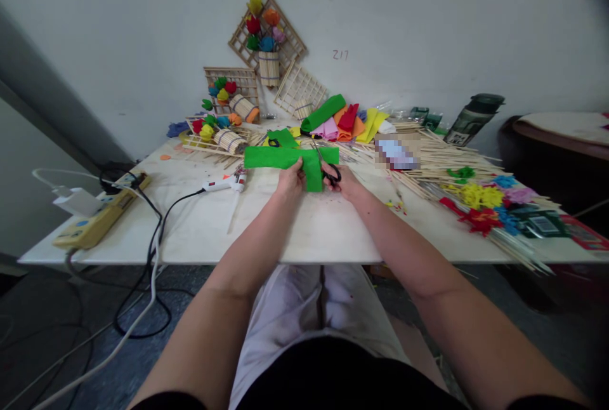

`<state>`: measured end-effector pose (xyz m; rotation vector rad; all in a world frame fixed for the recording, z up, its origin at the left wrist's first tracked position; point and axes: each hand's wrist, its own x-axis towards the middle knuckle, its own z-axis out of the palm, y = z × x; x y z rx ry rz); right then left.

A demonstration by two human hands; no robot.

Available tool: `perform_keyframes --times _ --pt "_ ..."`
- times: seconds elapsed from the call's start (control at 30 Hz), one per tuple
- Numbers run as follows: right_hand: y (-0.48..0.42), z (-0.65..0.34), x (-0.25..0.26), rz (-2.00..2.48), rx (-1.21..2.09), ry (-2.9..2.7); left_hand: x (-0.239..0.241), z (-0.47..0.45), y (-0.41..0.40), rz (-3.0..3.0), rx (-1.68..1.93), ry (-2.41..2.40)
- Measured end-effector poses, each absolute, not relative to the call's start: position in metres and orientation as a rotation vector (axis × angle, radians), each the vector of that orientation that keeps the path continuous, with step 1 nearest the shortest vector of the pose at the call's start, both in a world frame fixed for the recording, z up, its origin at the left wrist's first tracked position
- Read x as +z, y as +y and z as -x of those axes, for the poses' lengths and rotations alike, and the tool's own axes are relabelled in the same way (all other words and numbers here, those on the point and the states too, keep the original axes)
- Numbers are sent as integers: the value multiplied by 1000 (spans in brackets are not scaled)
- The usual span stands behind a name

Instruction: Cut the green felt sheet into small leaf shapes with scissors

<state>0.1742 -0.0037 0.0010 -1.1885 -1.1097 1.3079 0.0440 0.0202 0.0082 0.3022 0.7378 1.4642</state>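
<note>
Over the middle of the table, my left hand (291,179) pinches a green felt strip (271,157) between thumb and fingers. One part of the green material hangs down beside the thumb, and the long part stretches out to both sides. My right hand (343,182) is closed around the black handles of a pair of scissors (333,174). Their blades point up and away, against the green felt at its right part. How far the blades are apart is too small to tell. Another green piece (281,138) lies just behind the strip.
A white glue gun (223,183) with a black cord lies left of my hands, near a yellow power strip (102,213). Folded coloured felt (349,119), wooden sticks (442,156), a dark bottle (474,119) and felt flowers (480,197) are behind and right. Stick lattices (266,32) lean on the wall.
</note>
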Motion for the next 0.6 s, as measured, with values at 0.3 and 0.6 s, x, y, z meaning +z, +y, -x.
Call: perform_keyframes --times 0.3,0.6 --pt "-6 -171 6 1202 1288 -1056 7 -44 21 -327 1453 734" --pt "-1 -172 1 1204 1264 -1075 3 -43 27 -327 1478 773"
